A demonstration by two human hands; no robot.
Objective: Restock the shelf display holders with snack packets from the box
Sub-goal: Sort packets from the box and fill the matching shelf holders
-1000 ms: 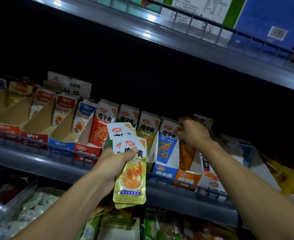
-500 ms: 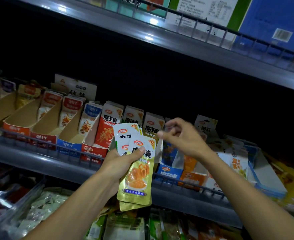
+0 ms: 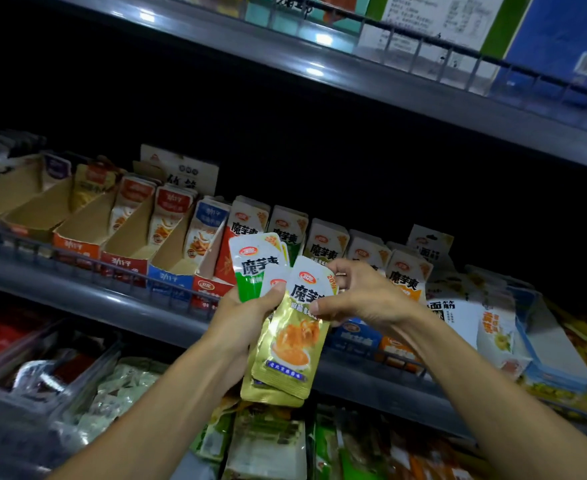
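Observation:
My left hand (image 3: 247, 313) grips a fanned stack of snack packets: gold ones in front (image 3: 292, 344) and green-and-white ones behind (image 3: 254, 268). My right hand (image 3: 357, 296) pinches the top right edge of the front gold packet, thumb on its face and fingers behind it. Both hands hover in front of the middle shelf, where a row of cardboard display holders (image 3: 177, 271) stands. The holders straight behind the hands hold upright packets (image 3: 326, 244). The supply box is not in view.
A wire rail (image 3: 87, 265) runs along the middle shelf's front edge. Holders at the left (image 3: 87, 226) are partly empty. Blue and white boxes (image 3: 506, 327) sit at the right. An upper shelf (image 3: 389, 81) overhangs; bagged goods (image 3: 267, 441) fill the shelf below.
My right hand drew back from the holders at the right and came to the stack, taking hold of the front gold packet. My left hand kept its grip on the packets.

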